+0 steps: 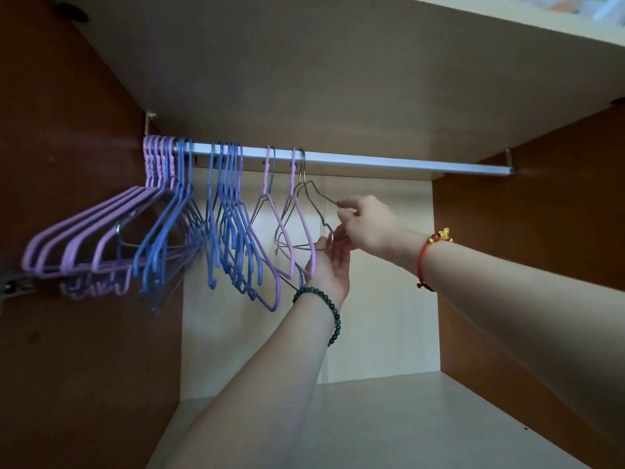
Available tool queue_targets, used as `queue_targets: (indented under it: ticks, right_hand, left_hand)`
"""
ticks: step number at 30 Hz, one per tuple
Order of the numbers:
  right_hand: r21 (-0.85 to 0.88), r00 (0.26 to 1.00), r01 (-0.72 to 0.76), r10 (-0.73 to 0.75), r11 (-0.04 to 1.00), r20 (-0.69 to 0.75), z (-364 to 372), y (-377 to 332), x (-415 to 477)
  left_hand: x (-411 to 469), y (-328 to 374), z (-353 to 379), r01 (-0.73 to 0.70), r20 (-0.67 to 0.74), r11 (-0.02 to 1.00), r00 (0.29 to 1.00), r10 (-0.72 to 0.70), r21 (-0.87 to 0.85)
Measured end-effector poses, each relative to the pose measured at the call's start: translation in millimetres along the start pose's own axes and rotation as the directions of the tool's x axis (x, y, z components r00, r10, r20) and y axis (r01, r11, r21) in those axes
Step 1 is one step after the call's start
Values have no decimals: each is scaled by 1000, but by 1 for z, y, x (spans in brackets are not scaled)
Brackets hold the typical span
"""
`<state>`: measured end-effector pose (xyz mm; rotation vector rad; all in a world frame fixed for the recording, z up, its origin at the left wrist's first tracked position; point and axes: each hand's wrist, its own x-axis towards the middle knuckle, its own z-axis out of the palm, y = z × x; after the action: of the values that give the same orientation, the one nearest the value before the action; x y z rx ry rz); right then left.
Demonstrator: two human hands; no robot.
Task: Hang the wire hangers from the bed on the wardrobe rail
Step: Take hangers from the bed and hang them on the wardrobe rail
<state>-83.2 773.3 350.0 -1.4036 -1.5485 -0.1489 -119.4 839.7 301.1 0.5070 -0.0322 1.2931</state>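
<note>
We cannot count the bunched blue hangers [236,265]; pale things [575,5] atop the wardrobe [338,79] are blurred and cut off.

One rail [389,162]. Toward its right hang two single purple hangers [293,179] and one bare grey wire hanger [303,167]. At least four more purple ones are bunched at the far left. Blue hangers [211,170] form two bunches, too overlapped to count. Two hands show: left hand [329,265], right hand [367,220]. Two bracelets [324,297], one per wrist.
</note>
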Motion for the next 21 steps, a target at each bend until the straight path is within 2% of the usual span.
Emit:
queue_targets:
  ticks: [14,19,21]
  right_hand:
    - [249,973,64,-116,966,200,78,-76,-15]
    - [289,966,86,-151,953,210,90,-94,-20]
    - [285,961,85,-154,955,230,92,-95,-20]
  left_hand:
    - [-20,106,-38,-276,-22,953,959,281,126]
    - [-20,126,-46,-280,17,955,960,279,97]
    - [-17,125,-51,-291,50,946,957,287,146]
